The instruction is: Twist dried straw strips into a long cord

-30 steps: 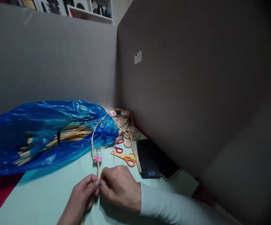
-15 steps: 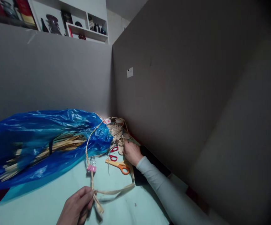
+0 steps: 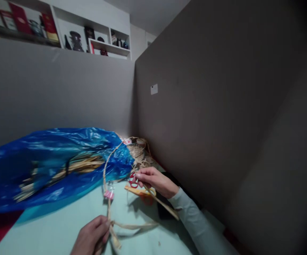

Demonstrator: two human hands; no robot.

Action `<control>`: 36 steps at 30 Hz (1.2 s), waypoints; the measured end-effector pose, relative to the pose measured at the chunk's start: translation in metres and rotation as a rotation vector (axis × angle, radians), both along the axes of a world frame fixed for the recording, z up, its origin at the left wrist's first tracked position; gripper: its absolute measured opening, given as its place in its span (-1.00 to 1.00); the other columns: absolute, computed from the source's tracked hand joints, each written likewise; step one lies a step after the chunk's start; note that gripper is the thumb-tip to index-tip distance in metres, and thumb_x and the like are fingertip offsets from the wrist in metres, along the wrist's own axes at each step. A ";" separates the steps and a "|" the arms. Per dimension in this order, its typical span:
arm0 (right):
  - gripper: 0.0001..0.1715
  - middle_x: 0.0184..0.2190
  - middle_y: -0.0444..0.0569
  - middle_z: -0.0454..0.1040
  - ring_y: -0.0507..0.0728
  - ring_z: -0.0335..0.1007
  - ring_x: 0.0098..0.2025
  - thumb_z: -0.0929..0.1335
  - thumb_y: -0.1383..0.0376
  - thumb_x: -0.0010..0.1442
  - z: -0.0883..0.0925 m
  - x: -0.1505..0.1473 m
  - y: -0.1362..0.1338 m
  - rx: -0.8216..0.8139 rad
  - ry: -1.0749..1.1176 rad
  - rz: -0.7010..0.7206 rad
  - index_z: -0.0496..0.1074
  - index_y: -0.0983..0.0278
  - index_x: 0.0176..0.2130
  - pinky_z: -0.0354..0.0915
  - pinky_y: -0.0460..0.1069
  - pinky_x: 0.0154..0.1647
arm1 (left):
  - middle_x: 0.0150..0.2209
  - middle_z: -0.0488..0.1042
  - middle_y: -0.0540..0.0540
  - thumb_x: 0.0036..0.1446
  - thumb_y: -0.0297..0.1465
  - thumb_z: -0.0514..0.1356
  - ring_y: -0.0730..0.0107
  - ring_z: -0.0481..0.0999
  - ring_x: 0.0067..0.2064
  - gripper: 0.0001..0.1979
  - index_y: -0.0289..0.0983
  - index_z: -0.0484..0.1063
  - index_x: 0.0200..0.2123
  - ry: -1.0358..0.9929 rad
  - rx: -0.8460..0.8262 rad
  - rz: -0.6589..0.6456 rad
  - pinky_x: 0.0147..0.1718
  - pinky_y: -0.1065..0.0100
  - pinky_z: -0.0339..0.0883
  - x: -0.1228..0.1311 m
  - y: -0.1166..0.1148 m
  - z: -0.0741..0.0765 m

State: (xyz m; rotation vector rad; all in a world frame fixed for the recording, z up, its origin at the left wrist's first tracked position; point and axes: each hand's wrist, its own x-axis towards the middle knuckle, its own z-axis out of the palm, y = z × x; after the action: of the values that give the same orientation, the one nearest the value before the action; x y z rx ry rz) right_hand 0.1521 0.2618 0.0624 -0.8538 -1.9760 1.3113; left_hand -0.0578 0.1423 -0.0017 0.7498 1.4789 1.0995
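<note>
My left hand (image 3: 91, 236) is at the bottom edge, pinched closed on a braided straw cord (image 3: 107, 212) where loose flat strips branch off. A pink binder clip (image 3: 109, 194) grips the cord a little above that hand. The cord arcs up over the blue bag. My right hand (image 3: 155, 181) is lifted above the scissors, fingers closed on a long flat straw strip (image 3: 161, 202) that slants down to the right.
A blue plastic bag (image 3: 44, 166) full of straw strips lies on the left. Orange scissors (image 3: 140, 192), red scissors (image 3: 133, 182) and a dark phone (image 3: 164, 212) lie under my right arm. Woven straw pieces (image 3: 137, 151) sit in the corner. Grey partitions close in the back and right.
My right hand left the cord, reached to the straw pile in the corner, and has now drawn back holding a straw strip. My left hand kept hold of the cord.
</note>
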 end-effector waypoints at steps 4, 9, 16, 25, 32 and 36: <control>-0.62 -0.58 -0.17 0.34 -0.07 0.02 -0.59 0.31 0.07 0.24 0.003 -0.024 -0.041 -0.200 0.063 0.293 0.43 0.37 -0.26 -0.01 -0.15 -0.54 | -0.74 0.07 0.21 -0.11 -0.10 0.29 0.71 -0.15 -0.70 -0.60 -0.25 0.23 -0.62 -0.019 0.085 -0.076 -0.68 0.51 -0.34 0.001 -0.002 0.013; -0.73 -0.43 -0.09 0.45 0.03 0.26 -0.36 0.30 0.21 0.27 -0.002 -0.036 -0.070 0.191 -0.237 0.164 0.49 0.32 -0.36 0.10 -0.10 -0.31 | -0.67 0.24 0.15 -0.13 -0.19 0.32 0.73 -0.07 -0.69 -0.68 -0.28 0.30 -0.53 -0.052 0.125 -0.083 -0.68 0.51 -0.31 -0.001 -0.001 0.012; -0.82 -0.43 -0.07 0.52 0.04 0.31 -0.39 0.33 0.31 0.19 -0.007 -0.037 -0.073 0.280 -0.404 0.010 0.55 0.30 -0.30 0.07 -0.10 -0.33 | -0.64 0.24 0.16 -0.03 -0.17 0.31 0.73 -0.10 -0.66 -0.67 -0.30 0.31 -0.49 -0.071 0.137 -0.083 -0.66 0.51 -0.30 0.000 -0.004 0.012; -0.75 -0.65 -0.10 0.41 -0.01 0.13 -0.59 0.33 0.27 0.13 -0.007 -0.040 -0.073 0.301 -0.553 0.033 0.57 0.32 -0.46 -0.08 -0.07 -0.49 | -0.62 0.30 0.13 -0.05 -0.14 0.31 0.70 -0.02 -0.68 -0.66 -0.29 0.34 -0.47 -0.006 0.173 -0.080 -0.68 0.52 -0.21 0.000 -0.002 0.011; -0.74 -0.62 -0.08 0.44 0.01 0.18 -0.56 0.32 0.27 0.11 -0.016 -0.045 -0.071 0.332 -0.621 0.018 0.57 0.29 -0.46 -0.10 -0.06 -0.51 | -0.64 0.30 0.12 -0.17 -0.10 0.36 0.72 -0.03 -0.70 -0.60 -0.29 0.35 -0.48 0.007 0.144 -0.074 -0.68 0.52 -0.24 0.003 -0.002 0.015; -0.71 -0.58 -0.02 0.50 0.05 0.25 -0.53 0.29 0.25 0.12 -0.020 -0.048 -0.071 0.327 -0.652 0.007 0.59 0.29 -0.42 -0.09 -0.05 -0.50 | -0.63 0.31 0.12 -0.18 -0.09 0.36 0.73 -0.03 -0.69 -0.59 -0.29 0.35 -0.46 -0.003 0.134 -0.056 -0.68 0.53 -0.23 0.005 -0.003 0.016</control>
State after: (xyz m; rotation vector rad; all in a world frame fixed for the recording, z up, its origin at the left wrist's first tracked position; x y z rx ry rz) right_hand 0.1044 0.1909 0.0429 -1.2068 -2.5907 0.7153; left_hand -0.0524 0.1396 0.0145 0.8774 1.3836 1.1646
